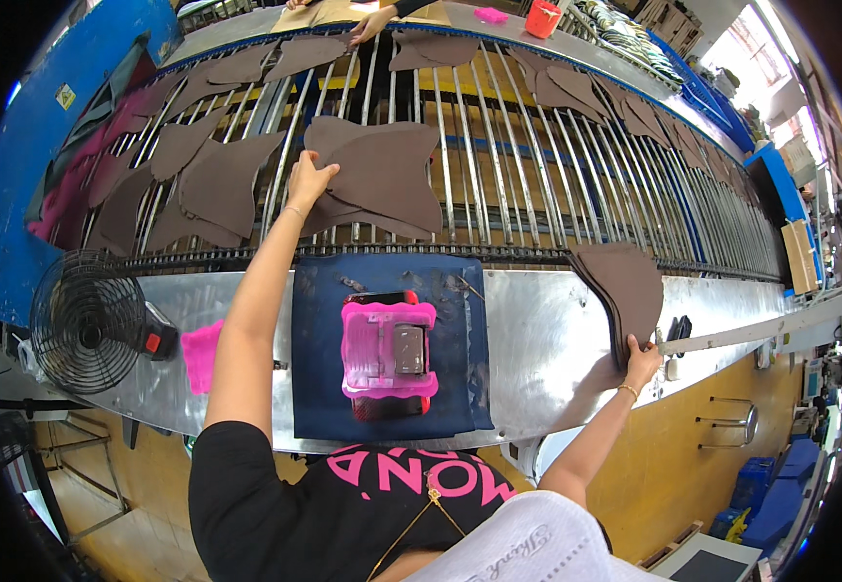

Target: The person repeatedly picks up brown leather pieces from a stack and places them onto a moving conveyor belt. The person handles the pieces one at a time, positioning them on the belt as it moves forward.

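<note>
My left hand [312, 182] reaches over the bar conveyor and grips the left edge of a dark brown flat cut piece [382, 170], its thumb on top. More brown pieces lie partly under that one. Off to the right, my right hand [642, 361] is closed on the lower end of a stack of similar brown pieces [625, 291], which lies at the metal table's back edge. Between my arms, a pink-covered box-like thing [368, 349] with red and black ends sits on a dark blue mat [319, 407]; a small brown block lies on it.
Metal bars of the conveyor [499, 155] run across the back, with more brown pieces [217, 189] on them. A black fan [89, 335] and a pink cloth [204, 357] are at the left of the metal table [537, 388]. Across the conveyor, another person's hand [372, 24] touches a piece.
</note>
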The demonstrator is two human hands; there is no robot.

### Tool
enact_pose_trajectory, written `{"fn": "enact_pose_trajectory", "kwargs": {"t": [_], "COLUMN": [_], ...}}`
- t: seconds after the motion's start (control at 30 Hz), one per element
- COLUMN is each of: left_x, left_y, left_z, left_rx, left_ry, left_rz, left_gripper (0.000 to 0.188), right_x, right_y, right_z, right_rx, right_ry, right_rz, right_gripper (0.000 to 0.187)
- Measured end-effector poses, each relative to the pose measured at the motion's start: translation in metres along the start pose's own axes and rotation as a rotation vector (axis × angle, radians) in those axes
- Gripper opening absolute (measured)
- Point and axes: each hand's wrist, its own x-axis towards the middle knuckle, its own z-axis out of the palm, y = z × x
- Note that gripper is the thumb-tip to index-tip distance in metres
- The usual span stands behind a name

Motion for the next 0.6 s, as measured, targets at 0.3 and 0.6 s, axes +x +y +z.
{"fn": "enact_pose_trajectory", "kwargs": {"t": [0.3,0.6], "left_x": [-0.060,-0.102], "left_y": [0.066,0.070], "left_z": [-0.072,-0.122], "left_rx": [-0.577,-0.618], "left_ry": [-0.330,-0.352], "left_rz": [-0.002,-0.003], "left_gripper": [0.053,0.048], "right_x": [0.018,0.017], "right_y": [0.034,0.032], "right_z": [0.019,-0.003], "right_rx": [-0.084,-0.093], "right_ry": [0.126,0.105], "right_rz": [-0.070,-0.193], "right_gripper": [0.061,0.031]}}
